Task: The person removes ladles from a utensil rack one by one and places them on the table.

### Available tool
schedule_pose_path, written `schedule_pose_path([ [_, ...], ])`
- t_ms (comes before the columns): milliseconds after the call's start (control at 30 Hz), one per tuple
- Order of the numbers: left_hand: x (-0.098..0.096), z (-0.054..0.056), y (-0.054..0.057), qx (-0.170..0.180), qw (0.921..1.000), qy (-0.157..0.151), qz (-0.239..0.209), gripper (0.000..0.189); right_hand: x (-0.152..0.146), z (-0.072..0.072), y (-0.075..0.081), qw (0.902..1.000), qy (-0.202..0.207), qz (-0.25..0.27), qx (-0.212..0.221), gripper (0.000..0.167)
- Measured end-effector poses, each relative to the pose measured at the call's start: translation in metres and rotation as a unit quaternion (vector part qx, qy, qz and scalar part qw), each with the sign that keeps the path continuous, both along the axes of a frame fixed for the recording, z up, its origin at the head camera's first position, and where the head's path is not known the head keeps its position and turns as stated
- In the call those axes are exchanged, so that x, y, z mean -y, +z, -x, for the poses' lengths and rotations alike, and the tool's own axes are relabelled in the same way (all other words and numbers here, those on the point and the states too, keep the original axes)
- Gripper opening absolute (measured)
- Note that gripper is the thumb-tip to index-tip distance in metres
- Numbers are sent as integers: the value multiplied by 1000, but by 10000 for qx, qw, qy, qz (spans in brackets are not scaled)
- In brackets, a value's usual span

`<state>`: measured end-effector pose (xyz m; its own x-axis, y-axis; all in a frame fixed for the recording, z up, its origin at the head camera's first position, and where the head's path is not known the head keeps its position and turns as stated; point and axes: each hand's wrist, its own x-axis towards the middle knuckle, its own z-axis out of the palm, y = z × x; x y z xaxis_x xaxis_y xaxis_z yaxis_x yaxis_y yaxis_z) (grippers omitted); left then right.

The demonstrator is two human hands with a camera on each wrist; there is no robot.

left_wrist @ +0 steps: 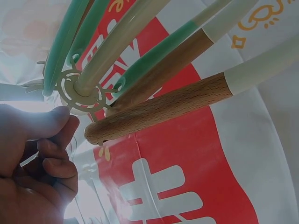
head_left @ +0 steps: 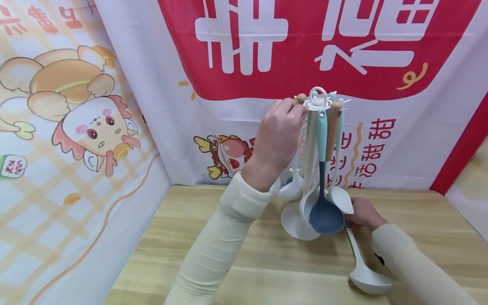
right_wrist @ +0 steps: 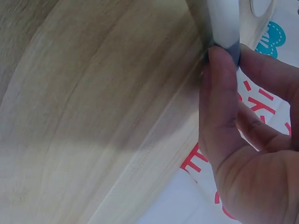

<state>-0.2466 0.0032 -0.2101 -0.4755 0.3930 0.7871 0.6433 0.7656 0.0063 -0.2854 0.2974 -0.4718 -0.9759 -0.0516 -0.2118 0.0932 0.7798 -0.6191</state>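
Note:
A white utensil rack point(head_left: 293, 222) with a round base stands on the table, kitchen utensils hanging from its hooked top ring. My left hand point(head_left: 281, 133) is raised to that ring, thumb and curled forefinger pinching at its edge, beside the round end of a wooden handle point(left_wrist: 163, 109). Low behind the rack's right side, my right hand point(head_left: 364, 212) pinches the handle of a pale ladle point(head_left: 370, 280), its bowl towards the front of the table. In the right wrist view, thumb and finger meet on the pale handle point(right_wrist: 225, 23). Hanging utensils partly cover the right fingers in the head view.
A dark blue ladle point(head_left: 327, 217) with a mint handle hangs at the rack's front, with a white utensil point(head_left: 342, 200) at its right. Wood-grained table point(head_left: 263, 275) spreads around the base. A printed red and white cloth point(head_left: 236, 84) hangs close behind.

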Motion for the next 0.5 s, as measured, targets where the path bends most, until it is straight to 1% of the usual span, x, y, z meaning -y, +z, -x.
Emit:
schedule_pose_path([
  [67,-1,1,0,19,10000,-11,7,32,-2,-1,3,9999,6,-7,154,36],
  [133,-2,1,0,44,10000,-32,-5,31,-5,-2,9,9995,2,41,322,37],
  [200,-3,1,1,53,10000,-49,-11,31,-10,-1,18,9994,32,214,264,38],
  [267,-4,1,1,44,10000,-61,-34,30,-13,-2,32,9991,44,408,66,41],
  [333,-4,2,1,14,10000,-67,-53,29,-12,-3,51,9976,-87,582,-357,42],
  [400,-3,2,1,0,10000,-51,-47,29,-7,-9,73,9924,-384,665,-961,42],
  [433,-3,2,1,6,10000,-43,-46,29,-2,-13,85,9883,-596,663,-1234,45],
  [500,-3,2,1,50,10000,-20,-25,29,12,-26,108,9724,-1052,811,-1921,48],
])
